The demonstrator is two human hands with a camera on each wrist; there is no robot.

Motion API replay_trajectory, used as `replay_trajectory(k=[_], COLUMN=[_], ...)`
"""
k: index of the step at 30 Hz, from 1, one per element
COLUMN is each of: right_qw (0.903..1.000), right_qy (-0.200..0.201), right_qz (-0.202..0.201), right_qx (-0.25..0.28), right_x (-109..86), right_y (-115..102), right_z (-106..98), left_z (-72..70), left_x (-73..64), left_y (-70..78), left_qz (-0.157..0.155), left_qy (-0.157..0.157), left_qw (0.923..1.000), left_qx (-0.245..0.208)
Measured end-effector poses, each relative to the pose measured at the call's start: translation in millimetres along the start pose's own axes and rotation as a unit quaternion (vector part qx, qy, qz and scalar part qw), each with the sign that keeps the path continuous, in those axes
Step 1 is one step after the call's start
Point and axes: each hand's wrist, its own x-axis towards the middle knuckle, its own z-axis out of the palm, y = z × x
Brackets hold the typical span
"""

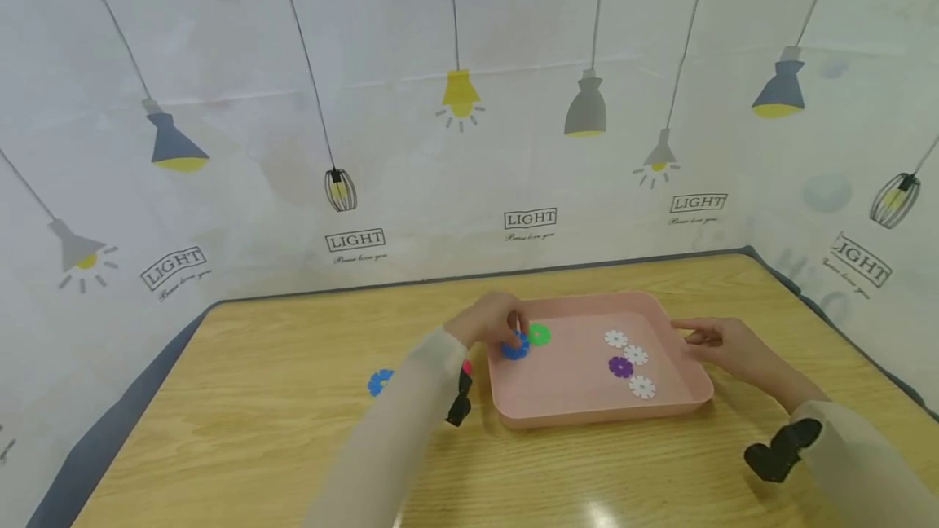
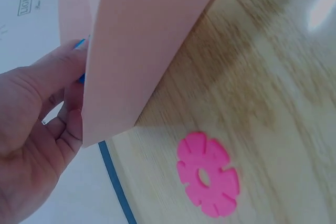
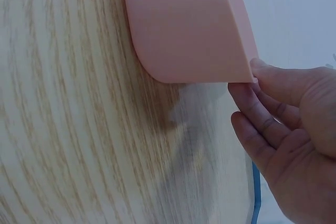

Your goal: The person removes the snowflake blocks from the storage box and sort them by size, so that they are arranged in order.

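My left hand [image 1: 490, 320] reaches over the left wall of a pink tray [image 1: 565, 389] and pinches a blue snowflake disc [image 1: 516, 350] just above the tray floor. Only slivers of that disc show past the thumb in the left wrist view. Right beside it lies a green disc [image 1: 539, 335]. At the tray's right side, my right hand [image 1: 726, 346] grips the rim, thumb on top and fingers against the outside. Toward the right of the tray lie a purple disc [image 1: 620, 367] and three white discs [image 1: 641, 387].
Outside the tray on the wooden table [image 1: 257, 398], a pink disc [image 2: 218, 157] lies by its left wall. A second blue disc [image 1: 378, 382] is further left, partly covered by my left sleeve [image 1: 411, 398]. A lamp-printed curtain [image 1: 411, 178] stands behind the table.
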Motion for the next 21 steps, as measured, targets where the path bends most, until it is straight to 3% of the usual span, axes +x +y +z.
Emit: replay_trajectory(k=[9, 14, 21], right_qw=[1.0000, 1.0000, 0.9999], right_qy=[0.006, 0.003, 0.007], right_qz=[-0.005, 0.005, -0.004], right_qx=[-0.005, -0.007, -0.012], right_x=[0.4, 0.5, 0.0], right_y=[-1.3, -3.5, -2.9], right_z=[0.5, -0.4, 0.9], left_z=[-16.6, -30.5, -45.0], left_x=[-15.3, -33.6, -64.9], left_y=[-9.1, -16.9, -34.8], left_qz=[0.025, 0.043, 0.038], left_qy=[0.030, 0.052, 0.069], left_qw=[0.9930, 0.9899, 0.9890], left_qx=[-0.112, -0.124, -0.125])
